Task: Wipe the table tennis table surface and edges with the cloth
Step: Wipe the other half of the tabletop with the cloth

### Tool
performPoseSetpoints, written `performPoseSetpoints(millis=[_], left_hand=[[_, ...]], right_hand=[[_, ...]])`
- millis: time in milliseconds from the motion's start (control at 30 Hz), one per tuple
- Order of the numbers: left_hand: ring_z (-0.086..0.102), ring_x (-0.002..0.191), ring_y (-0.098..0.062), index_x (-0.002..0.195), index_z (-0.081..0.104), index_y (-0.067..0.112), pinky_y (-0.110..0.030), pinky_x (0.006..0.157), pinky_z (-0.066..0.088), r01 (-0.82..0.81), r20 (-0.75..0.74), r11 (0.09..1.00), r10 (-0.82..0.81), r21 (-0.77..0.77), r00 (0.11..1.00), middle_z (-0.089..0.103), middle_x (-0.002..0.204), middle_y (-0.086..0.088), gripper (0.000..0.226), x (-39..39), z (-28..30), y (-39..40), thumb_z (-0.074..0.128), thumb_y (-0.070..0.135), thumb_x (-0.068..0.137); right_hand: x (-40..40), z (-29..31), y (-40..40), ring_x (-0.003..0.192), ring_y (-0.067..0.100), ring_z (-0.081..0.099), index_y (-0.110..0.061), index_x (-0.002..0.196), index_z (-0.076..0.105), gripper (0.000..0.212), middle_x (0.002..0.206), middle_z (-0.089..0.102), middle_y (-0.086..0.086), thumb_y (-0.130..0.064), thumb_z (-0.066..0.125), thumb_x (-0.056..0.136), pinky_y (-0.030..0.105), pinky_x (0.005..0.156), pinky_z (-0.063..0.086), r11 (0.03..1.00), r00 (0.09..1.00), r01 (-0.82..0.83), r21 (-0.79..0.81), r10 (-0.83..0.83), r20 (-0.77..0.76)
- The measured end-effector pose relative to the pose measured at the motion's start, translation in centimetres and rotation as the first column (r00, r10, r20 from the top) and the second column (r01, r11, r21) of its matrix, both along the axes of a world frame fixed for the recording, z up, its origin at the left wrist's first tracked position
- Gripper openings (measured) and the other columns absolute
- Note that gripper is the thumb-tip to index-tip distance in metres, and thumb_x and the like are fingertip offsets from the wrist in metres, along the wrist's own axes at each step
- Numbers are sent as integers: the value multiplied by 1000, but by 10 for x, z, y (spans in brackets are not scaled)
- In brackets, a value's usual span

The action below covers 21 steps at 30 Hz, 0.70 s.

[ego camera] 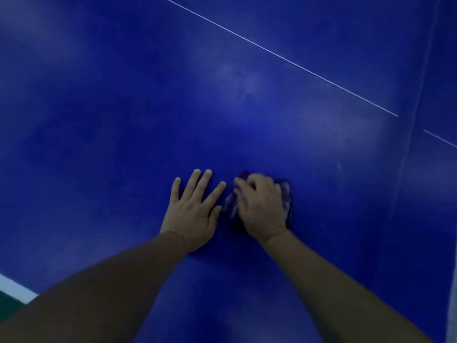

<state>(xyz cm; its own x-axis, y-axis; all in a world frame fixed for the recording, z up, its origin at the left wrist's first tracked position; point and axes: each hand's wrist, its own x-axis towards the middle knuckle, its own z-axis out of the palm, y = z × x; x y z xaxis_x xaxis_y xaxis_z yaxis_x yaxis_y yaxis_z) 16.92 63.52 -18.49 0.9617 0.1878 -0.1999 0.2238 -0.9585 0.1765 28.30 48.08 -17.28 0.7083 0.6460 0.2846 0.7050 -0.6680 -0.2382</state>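
Head view of the blue table tennis worktop point(123, 120) during surface wiping. The cloth point(286, 194), a small bunched rag seen blurred, is pressed onto the worktop beneath the right hand point(262, 206); its fingers point(249, 180) are curled over the bundle and grasp it. The left hand point(191, 214) is laid flat just beside it, fingers point(205, 180) straight, spread and released, apparently used as a brace. A thin white centre line point(279, 55) is seen running diagonally well beyond the hands, and a white border strip point(14, 288) is visible at the lower left corner. Pale, hazy smears point(237, 80) are shown on the surface ahead of the hands. The step in hand is judged to be the wiping of the open playing surface; the edges appear not yet addressed. For the next move, firm downward pressure and a sweep toward the smeared area are probably required, with the cloth kept bunched under the palm.
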Motion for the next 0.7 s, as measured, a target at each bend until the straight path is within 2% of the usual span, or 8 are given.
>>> performPoseSetpoints(millis=[133,200,267,400,467,600,700], left_hand=[[29,148,-33,152,41,29,-58,117,24,22,11,1000,-22,-13,1000,35,160,-9,56,13,9,5,29,48,100],[35,142,-34,150,45,26,-55,114,30,35,38,999,-34,-30,999,39,156,-11,56,32,11,12,33,44,98],[31,145,-33,151,43,25,-54,117,26,25,62,999,-22,-47,998,36,158,-11,56,64,9,21,34,42,99],[14,152,-26,156,31,26,-52,122,10,-52,97,995,60,-81,993,22,165,-6,54,158,2,32,32,39,103],[10,153,-25,155,31,28,-53,123,6,-90,103,990,101,-112,990,20,166,-4,52,190,-2,34,32,37,104],[10,153,-27,153,37,31,-56,122,2,-105,138,988,121,-115,983,24,165,-6,54,199,-12,32,27,43,101],[-1,155,-25,156,27,38,-56,120,-6,-67,130,993,79,-94,988,13,168,-3,58,201,-11,32,16,53,101]], right_hand=[[54,2,3,84,36,55,-5,118,71,26,98,59,13,-16,67,94,44,70,40,943,940,334,-7,-333,-68],[51,1,0,84,35,54,-5,120,70,26,98,57,12,-16,66,96,42,71,38,908,906,418,-14,-418,-71],[38,2,-1,80,35,54,-7,116,71,23,95,57,12,-18,64,96,43,68,40,929,927,371,-7,-371,-48],[31,-3,4,76,30,52,-11,114,71,25,93,57,9,-25,57,98,42,62,42,998,998,68,-9,-68,-6],[58,-3,15,76,30,52,-11,113,71,26,93,57,9,-25,55,99,42,63,41,999,999,43,1,-43,-10],[126,0,35,80,36,58,-9,106,73,21,93,61,14,-22,62,93,46,65,46,970,970,242,1,-242,-2],[148,0,11,88,41,60,-4,111,73,24,97,61,19,-17,66,92,50,72,47,873,872,488,-21,-488,-29]])
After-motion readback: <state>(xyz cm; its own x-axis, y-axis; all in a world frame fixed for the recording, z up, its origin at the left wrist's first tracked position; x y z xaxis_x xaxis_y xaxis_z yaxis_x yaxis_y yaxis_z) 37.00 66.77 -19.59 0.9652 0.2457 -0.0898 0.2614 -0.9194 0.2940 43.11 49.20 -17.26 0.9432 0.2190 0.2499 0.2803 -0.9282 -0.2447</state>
